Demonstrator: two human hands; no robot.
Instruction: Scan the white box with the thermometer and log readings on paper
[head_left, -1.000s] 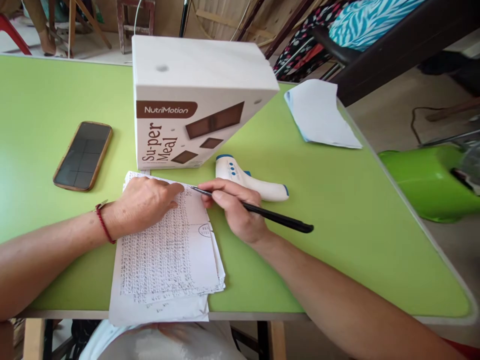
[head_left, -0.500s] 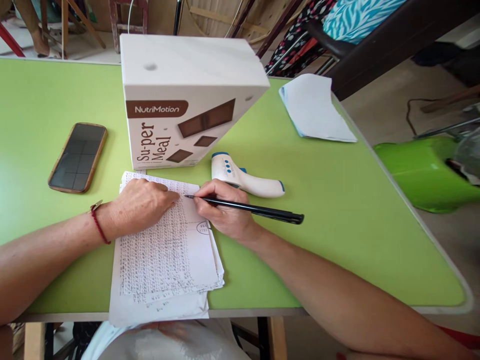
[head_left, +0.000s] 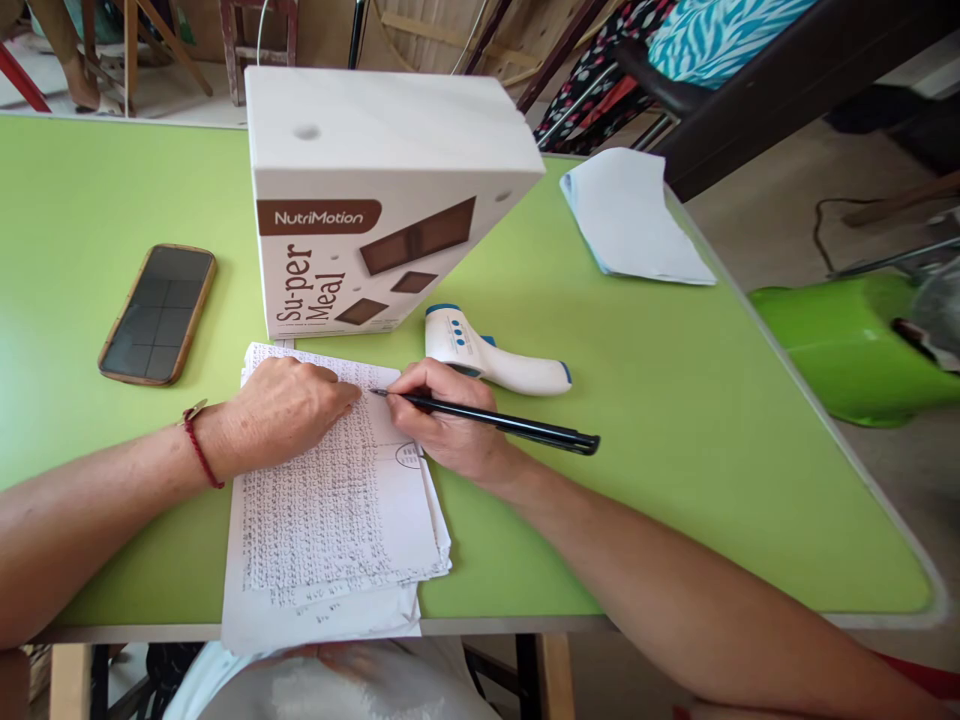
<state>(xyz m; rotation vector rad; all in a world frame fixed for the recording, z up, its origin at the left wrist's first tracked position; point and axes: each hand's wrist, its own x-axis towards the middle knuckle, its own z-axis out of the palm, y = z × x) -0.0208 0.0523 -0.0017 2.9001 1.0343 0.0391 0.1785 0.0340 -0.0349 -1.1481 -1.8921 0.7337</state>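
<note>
My green table (head_left: 675, 460) carries a black, brown-edged phone (head_left: 156, 314), a white-and-brown cardboard box (head_left: 382, 200), a white pistol-shaped device (head_left: 499, 362), handwritten white sheets (head_left: 319, 525) and blue-edged white paper (head_left: 636, 222).

My bare left forearm (head_left: 105, 500) enters from the left edge and slopes up to a nearly straight wrist (head_left: 226, 442). My left hand (head_left: 289, 412) lies palm down, knuckles uppermost, its fingers (head_left: 341, 402) bent under and partly hidden. My bare right forearm (head_left: 637, 560) slants up and leftward from the lower right corner. On my right hand (head_left: 450, 415), thumb (head_left: 416, 422) and forefinger (head_left: 429, 376) are drawn together in a writing pinch, tips pointing left. My two hands are near each other, not touching.
</note>
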